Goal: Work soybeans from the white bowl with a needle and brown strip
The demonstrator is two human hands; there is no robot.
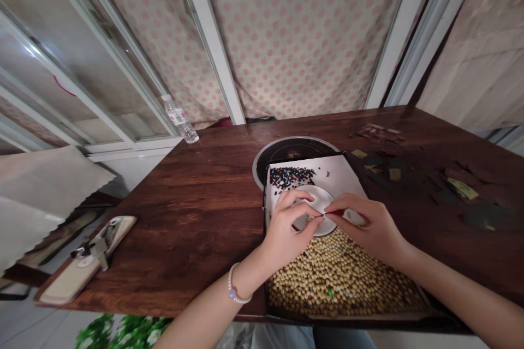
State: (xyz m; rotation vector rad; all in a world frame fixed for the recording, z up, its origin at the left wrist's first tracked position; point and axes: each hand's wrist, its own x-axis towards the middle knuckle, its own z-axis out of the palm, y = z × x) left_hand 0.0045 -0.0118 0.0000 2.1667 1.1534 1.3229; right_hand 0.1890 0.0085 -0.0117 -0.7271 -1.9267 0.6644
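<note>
My left hand point(292, 223) and my right hand point(368, 226) meet over a white plate point(314, 194), thumb and forefinger of each pinched together. Something tiny and dark sits between the fingertips, too small to make out. The plate rests in a black-edged tray point(265, 210) with a white lining. Many pale yellow beads point(335, 278) fill the near part of the tray, with a green bead point(330, 293) among them. Small dark and coloured beads point(290, 176) lie in its far left part. A pearl bracelet point(233, 293) circles my left wrist.
A round black disc point(295, 147) lies partly under the tray's far edge. On the brown table point(192, 207) are a water bottle point(180, 119) at the far left, keys point(96, 248) on a beige case point(65, 283) at the near left, and scattered dark pieces and yellow labels point(462, 188) at the right.
</note>
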